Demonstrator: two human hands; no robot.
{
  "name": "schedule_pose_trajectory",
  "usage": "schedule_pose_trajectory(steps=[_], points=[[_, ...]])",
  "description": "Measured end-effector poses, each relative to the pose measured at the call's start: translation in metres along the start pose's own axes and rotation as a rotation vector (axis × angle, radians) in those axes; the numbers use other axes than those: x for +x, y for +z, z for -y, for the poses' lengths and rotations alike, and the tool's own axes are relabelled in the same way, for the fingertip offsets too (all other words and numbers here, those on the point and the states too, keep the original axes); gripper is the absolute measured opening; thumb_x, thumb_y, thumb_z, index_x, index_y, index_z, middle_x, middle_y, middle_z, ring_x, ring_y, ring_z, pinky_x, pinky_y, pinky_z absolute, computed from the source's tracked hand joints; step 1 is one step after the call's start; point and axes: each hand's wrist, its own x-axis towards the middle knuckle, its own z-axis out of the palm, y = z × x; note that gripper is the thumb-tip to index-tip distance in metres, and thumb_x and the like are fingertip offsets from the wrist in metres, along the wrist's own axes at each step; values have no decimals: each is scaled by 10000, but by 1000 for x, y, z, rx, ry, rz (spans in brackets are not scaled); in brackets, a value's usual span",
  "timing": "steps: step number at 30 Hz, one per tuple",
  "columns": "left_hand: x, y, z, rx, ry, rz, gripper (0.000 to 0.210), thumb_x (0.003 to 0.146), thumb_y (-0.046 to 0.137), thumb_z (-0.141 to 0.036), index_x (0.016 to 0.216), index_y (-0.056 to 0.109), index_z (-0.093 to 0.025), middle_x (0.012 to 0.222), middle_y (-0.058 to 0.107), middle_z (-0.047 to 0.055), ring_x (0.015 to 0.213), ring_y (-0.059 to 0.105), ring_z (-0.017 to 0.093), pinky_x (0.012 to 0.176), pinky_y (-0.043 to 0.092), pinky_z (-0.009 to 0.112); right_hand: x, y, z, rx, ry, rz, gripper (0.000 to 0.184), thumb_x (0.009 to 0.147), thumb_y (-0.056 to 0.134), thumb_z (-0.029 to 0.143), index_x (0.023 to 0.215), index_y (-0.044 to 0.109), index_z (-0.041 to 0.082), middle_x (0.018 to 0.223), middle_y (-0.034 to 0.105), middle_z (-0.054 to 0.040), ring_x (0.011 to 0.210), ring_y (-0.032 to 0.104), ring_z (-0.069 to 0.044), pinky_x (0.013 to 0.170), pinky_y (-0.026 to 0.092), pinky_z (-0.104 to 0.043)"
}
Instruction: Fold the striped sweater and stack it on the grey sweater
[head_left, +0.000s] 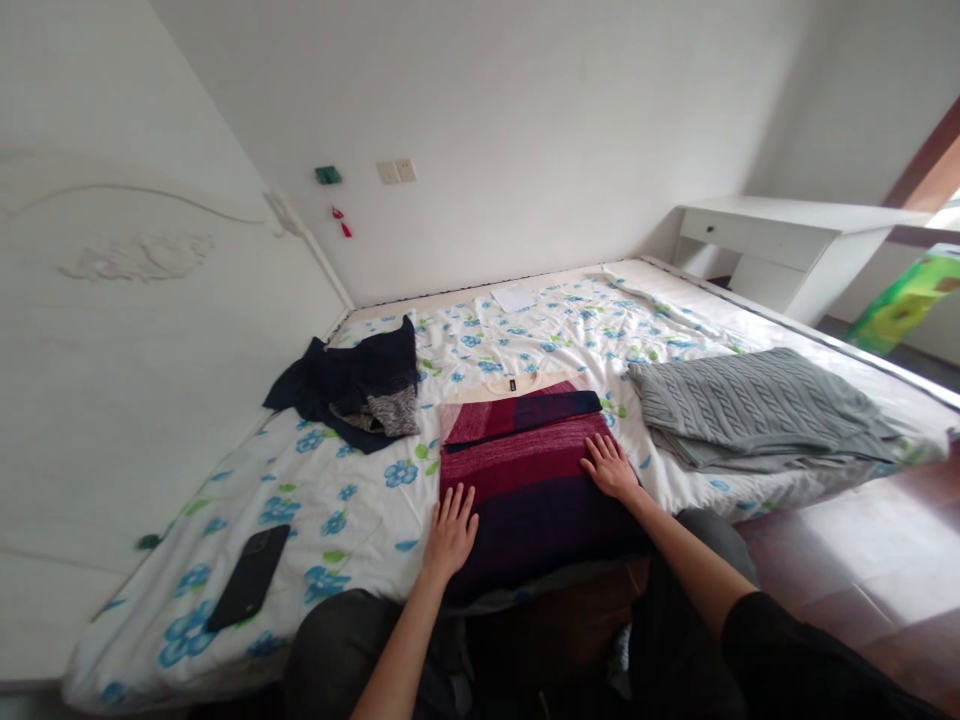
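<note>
A bed (525,330) fills most of the view, covered by a white sheet printed with blue flowers; its near edge runs by the person's knees and its far edge meets the wall. A white carved headboard (135,330) stands along the bed's left edge. Past the far right corner stands a white desk (780,250).

On the right side of the bed, near its right edge, lies a grey cable-knit sweater (757,410), loosely folded. At the middle of the near edge lies a folded striped sweater (532,480) in dark red and navy, its neck label toward the far edge and its lower part reaching the near edge. Toward the left edge, close to the headboard, sits a heap of dark clothes (352,390), navy with a speckled grey piece on top. A black phone (250,577) lies flat near the near left corner, well apart from the clothes. A small white paper (514,298) rests by the far edge.

The left hand (452,530) lies flat, palm down, fingers spread a little, on the left border of the striped sweater where it meets the sheet. The right hand (611,467) is likewise flat and open, fingers fanned, pressing on the sweater's right border. Neither hand grips anything.
</note>
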Motion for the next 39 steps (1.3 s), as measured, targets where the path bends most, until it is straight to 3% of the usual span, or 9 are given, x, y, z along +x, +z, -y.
schedule_pose_trajectory(steps=[6, 12, 15, 18, 25, 28, 32, 36, 39], points=[[14, -10, -21, 3, -18, -24, 693, 1038, 466, -173, 1718, 600, -187, 1807, 540, 131, 1732, 415, 356, 1452, 242, 610, -38, 8, 0, 5, -90, 31, 829, 1177, 351, 664, 1876, 325, 220, 1940, 212, -125, 1819, 135, -360, 1459, 111, -592], [51, -9, -94, -176, 99, 73, 619, 1149, 425, -327, 1745, 561, -232, 1865, 455, 101, 1763, 358, 341, 1438, 293, 608, -74, 7, 9, 12, -123, 62, 861, 1158, 401, 687, 1879, 312, 223, 1938, 186, -140, 1814, 142, -389, 1450, 147, -612], [39, 4, -127, -205, 178, 149, 670, 1174, 434, -489, 1800, 475, -254, 1899, 375, 123, 1782, 305, 367, 1438, 271, 649, -85, 6, 11, 32, -137, 49, 847, 1150, 425, 686, 1878, 323, 265, 1938, 206, -120, 1813, 157, -385, 1443, 171, -622], [11, 14, -140, -223, 225, 169, 730, 1179, 410, -569, 1840, 389, -259, 1919, 314, 138, 1794, 269, 364, 1444, 256, 656, -89, 5, 11, 52, -129, 48, 828, 1142, 455, 662, 1874, 339, 291, 1941, 218, -101, 1812, 172, -375, 1443, 179, -615], [-48, -6, -131, -375, 333, 376, 863, 1077, 620, -533, 1858, 330, -311, 1926, 278, 91, 1798, 258, 327, 1474, 212, 617, -71, 4, 35, 148, -33, 18, 750, 1148, 502, 520, 1824, 450, 199, 1899, 345, -165, 1795, 242, -373, 1437, 215, -595], [-58, -23, -129, -492, 323, 492, 964, 987, 726, -462, 1856, 329, -332, 1925, 263, 83, 1806, 226, 322, 1479, 153, 636, -56, 2, 72, 214, -105, 2, 763, 1168, 467, 483, 1839, 392, 130, 1901, 320, -197, 1800, 228, -360, 1441, 223, -577], [-62, -46, -118, -661, 330, 628, 866, 942, 781, -519, 1761, 531, -387, 1908, 318, 51, 1811, 198, 355, 1464, 79, 695, -46, 7, 134, 249, -295, 52, 780, 1179, 468, 534, 1865, 336, 187, 1920, 265, -178, 1808, 196, -355, 1441, 191, -621], [-59, -62, -90, -1056, 140, 651, 787, 957, 743, -686, 1618, 709, -260, 1636, 711, 171, 1598, 603, 409, 1373, 403, 634, -73, 25, 180, 218, -499, 124, 832, 1158, 540, 608, 1861, 350, 205, 1914, 234, -205, 1804, 187, -401, 1431, 122, -711], [-49, -68, -64, -1180, -141, 428, 787, 959, 655, -761, 1461, 773, -167, 1375, 840, 218, 1213, 829, 371, 1144, 622, 547, -112, 36, 192, 234, -671, 176, 872, 1152, 559, 649, 1865, 339, 197, 1920, 181, -207, 1809, 170, -390, 1447, 113, -686]])
